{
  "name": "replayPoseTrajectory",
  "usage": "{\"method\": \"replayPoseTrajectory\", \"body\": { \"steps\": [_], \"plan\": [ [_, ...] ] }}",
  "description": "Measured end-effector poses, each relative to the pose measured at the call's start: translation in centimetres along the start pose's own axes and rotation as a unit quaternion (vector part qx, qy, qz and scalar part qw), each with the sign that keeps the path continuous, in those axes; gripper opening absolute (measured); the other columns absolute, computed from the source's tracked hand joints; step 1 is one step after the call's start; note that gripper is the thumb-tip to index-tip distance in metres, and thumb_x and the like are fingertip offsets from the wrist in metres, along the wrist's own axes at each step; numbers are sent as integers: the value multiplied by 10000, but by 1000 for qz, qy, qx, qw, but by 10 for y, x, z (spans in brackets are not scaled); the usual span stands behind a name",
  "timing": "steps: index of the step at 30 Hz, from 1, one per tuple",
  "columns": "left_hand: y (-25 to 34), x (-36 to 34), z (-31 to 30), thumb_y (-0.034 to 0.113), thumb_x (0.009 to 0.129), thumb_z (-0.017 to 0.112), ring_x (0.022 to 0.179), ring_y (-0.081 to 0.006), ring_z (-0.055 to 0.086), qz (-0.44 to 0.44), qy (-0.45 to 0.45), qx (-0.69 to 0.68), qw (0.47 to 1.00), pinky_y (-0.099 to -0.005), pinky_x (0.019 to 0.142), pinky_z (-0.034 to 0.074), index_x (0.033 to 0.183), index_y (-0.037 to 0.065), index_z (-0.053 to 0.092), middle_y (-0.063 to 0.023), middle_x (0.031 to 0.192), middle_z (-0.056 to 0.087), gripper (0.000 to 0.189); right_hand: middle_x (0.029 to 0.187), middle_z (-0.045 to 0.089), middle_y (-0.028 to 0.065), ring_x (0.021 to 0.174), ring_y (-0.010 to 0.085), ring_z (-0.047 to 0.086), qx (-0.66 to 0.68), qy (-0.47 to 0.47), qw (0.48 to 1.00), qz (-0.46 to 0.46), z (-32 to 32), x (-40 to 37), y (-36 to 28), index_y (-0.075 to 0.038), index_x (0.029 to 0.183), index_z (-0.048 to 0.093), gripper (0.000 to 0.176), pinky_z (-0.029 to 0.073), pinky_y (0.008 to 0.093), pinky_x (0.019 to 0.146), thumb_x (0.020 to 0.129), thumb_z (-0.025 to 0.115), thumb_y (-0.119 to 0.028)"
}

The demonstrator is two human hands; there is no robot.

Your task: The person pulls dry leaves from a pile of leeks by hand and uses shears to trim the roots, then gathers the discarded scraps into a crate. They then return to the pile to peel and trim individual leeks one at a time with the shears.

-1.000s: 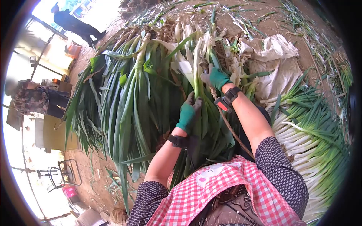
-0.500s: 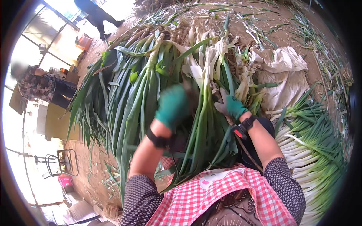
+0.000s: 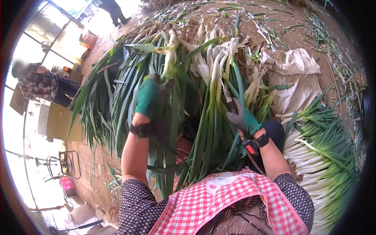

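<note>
Ground [image 3: 282, 19] of bare dirt carries everything, strewn with loose green leaves toward its far side; across its middle lies a big bundle [image 3: 125, 94] of long green onions, white ends pointing away from the person, dark leaves running back over the lap and fanning out to the left; on the near right side lies a pile [image 3: 325, 156] of trimmed onions, white shafts side by side, just beside the person's right arm; beyond that pile, pale crumpled sacks [image 3: 297, 78] rest on the dirt, touching the right flank of the bundle; a red-checked apron [image 3: 219, 203] fills the near edge of the view; at the far left a second person [image 3: 39, 84] in a patterned top bends over, well apart from the bundle; the left hand [image 3: 149, 98], in a green glove with a black band at the wrist, is raised over the left half of the bundle and closed tight on one stalk [image 3: 170, 58], gripping its green part below the pale shaft; the right hand [image 3: 243, 119], gloved likewise, with a black and red band at its wrist, sits lower at the right flank of the bundle, fist closed around a thin brown cord [image 3: 226, 94] that rises from the fist across the white shafts; whether it goes round the bundle cannot be told.
</note>
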State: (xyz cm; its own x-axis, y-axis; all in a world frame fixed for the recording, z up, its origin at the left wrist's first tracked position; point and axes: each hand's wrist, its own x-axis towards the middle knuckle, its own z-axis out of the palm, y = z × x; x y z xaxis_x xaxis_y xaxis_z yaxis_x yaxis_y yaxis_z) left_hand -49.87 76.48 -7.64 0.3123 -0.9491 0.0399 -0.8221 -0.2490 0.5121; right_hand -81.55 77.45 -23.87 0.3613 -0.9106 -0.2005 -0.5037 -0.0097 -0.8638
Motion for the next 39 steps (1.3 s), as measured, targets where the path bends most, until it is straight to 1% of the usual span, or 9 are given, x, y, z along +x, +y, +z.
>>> {"method": "replayPoseTrajectory", "body": {
  "steps": [3,9,11,25,31,34,35,37,39],
  "plan": [
    [-43,16,41,352,813,714,680,-193,618,-27,-96,-168,981,-357,635,488,907,-42,673,-119,773,667,407,1179,634,202,1111,248,614,-9,-8,1000,-14,5,-12,-29,6,1490,296,777,460,334,918,852,628,-288],
    [-26,4,102,249,874,618,698,-114,580,-36,-134,-324,936,-294,631,471,1020,-55,677,-44,797,654,343,1050,629,305,1014,401,648,-67,-97,992,-44,16,-48,-91,35,1473,296,777,487,388,883,850,598,-316],
    [-23,0,108,236,891,599,719,-78,550,-39,-149,-372,915,-257,641,454,1052,-48,669,-8,835,642,334,1050,632,317,1009,411,648,-93,-58,993,-44,19,-43,-90,34,1471,301,778,488,406,879,847,595,-326],
    [-24,-35,113,279,925,607,781,-74,556,-56,-128,-384,913,-242,708,461,1077,-14,650,-5,898,646,334,958,663,278,927,422,657,-104,-14,994,-35,14,85,-94,37,1319,468,673,502,441,825,807,603,-379],
    [-31,-46,102,223,970,575,956,-97,585,-120,-192,-491,841,-263,862,468,1207,-30,605,-21,1061,643,347,926,668,209,818,306,654,-66,-84,994,-35,3,173,-88,-22,1261,533,595,505,424,737,806,605,-398],
    [-81,-40,129,239,998,543,1049,-153,600,170,-49,-334,926,-289,943,458,1207,-23,621,-95,1140,658,344,980,657,289,919,368,666,-60,-87,992,-69,3,145,-86,91,1214,514,656,505,425,826,768,597,-382],
    [-96,-38,132,236,1027,495,1198,-169,552,154,-74,-302,938,-294,1055,398,1286,-1,590,-130,1279,614,364,1005,656,278,946,364,658,-68,-79,991,-79,2,124,-83,70,1241,496,672,498,421,836,778,594,-407],
    [-135,-22,164,144,1018,476,1190,-181,564,97,-93,-408,903,-302,1046,419,1314,-7,556,-125,1287,608,342,1024,654,265,979,365,648,-65,-121,989,-58,1,81,-88,37,1259,497,676,488,416,861,787,589,-438],
    [-95,-30,138,86,1012,463,1193,-194,565,-93,-134,-556,815,-304,1043,425,1347,-8,526,-123,1290,604,353,1030,655,259,997,368,643,-44,-159,983,-79,11,55,-76,-8,1316,473,673,476,410,881,804,587,-430]
  ]
}}
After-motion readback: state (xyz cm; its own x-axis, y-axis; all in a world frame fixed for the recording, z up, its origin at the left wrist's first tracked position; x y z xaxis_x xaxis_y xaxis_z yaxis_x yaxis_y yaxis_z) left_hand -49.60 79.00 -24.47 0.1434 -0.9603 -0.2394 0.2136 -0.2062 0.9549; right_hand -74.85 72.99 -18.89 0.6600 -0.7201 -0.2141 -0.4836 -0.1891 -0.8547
